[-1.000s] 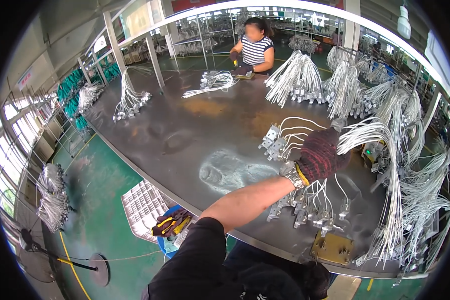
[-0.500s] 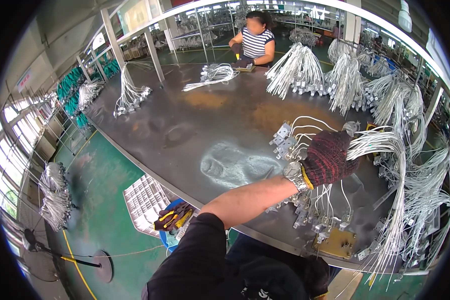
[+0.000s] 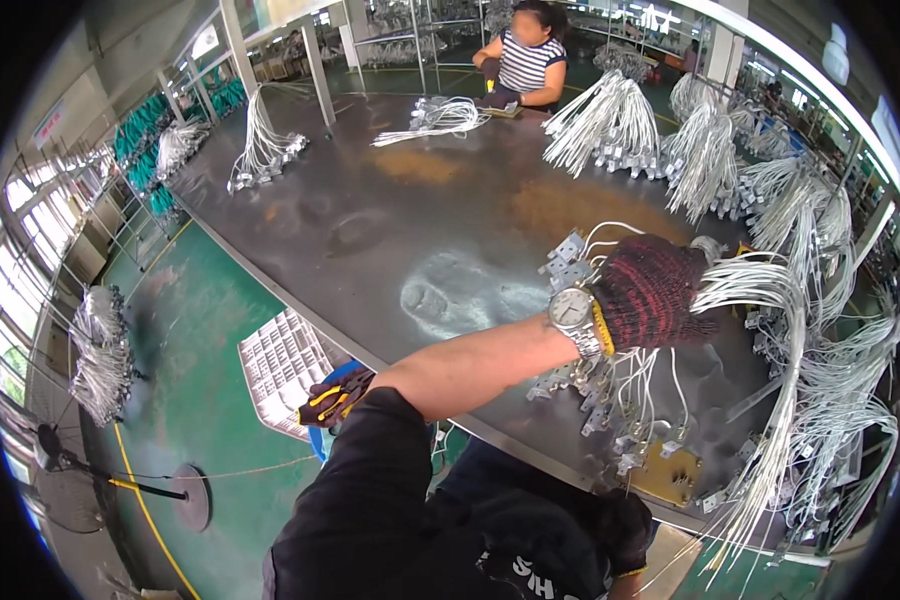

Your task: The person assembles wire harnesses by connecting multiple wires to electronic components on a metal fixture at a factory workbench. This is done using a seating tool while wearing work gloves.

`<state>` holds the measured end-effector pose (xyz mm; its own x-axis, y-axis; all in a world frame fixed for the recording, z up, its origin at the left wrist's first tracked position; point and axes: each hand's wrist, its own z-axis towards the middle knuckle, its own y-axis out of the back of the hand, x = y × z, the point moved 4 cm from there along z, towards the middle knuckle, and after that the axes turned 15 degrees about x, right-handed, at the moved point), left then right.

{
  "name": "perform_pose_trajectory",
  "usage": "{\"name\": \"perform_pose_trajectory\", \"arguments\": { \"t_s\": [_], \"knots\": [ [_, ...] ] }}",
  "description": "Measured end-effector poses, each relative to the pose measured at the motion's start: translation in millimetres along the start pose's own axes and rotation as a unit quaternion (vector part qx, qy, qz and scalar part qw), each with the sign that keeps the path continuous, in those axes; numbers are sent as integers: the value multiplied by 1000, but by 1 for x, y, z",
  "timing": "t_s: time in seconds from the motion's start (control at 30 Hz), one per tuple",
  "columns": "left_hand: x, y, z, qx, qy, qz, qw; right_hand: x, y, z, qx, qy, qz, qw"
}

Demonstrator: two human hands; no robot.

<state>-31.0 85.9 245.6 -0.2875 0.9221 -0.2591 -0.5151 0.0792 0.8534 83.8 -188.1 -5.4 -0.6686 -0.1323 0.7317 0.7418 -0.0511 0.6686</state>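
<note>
My left arm, with a wristwatch [image 3: 572, 309], reaches across the metal table. The dark red and black knitted glove on my left hand [image 3: 654, 295] is closed around a bundle of white wires [image 3: 760, 283]. Their loose ends droop over to the right. On the other side of the hand, wires end in small metal fittings [image 3: 567, 250], and more fittings lie just below the wrist. At the table's front edge, low in view, is my right hand [image 3: 625, 530] in a dark glove; its fingers are too dark to make out. A brass-coloured plate [image 3: 667, 472] lies near it.
Heaps of white wires [image 3: 840, 400] line the right side. A co-worker [image 3: 530, 65] stands across the table [image 3: 370, 270] by another wire bundle [image 3: 440, 118]. Beside the near edge, a white tray [image 3: 282, 365] and gloves with yellow-handled pliers [image 3: 328, 403] sit low. A fan stand [image 3: 192, 497] is at left.
The view has shifted slightly, so the table scene sits higher. My left hand stays around the wire bundle, a little turned, and the watch face shows more fully.
</note>
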Motion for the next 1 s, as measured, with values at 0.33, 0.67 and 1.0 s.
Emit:
{"name": "perform_pose_trajectory", "arguments": {
  "t_s": [0.33,0.67,1.0],
  "knots": [
    [8,1,1,-2,12,55,998,-12,-17,-11,25,-95,98,990],
    [6,11,1,61,4,110,992,16,-9,11,61,45,-276,958],
    [26,-32,12,130,-130,-35,982,-4,-14,-16,45,-1,-166,985]
  ]
}}
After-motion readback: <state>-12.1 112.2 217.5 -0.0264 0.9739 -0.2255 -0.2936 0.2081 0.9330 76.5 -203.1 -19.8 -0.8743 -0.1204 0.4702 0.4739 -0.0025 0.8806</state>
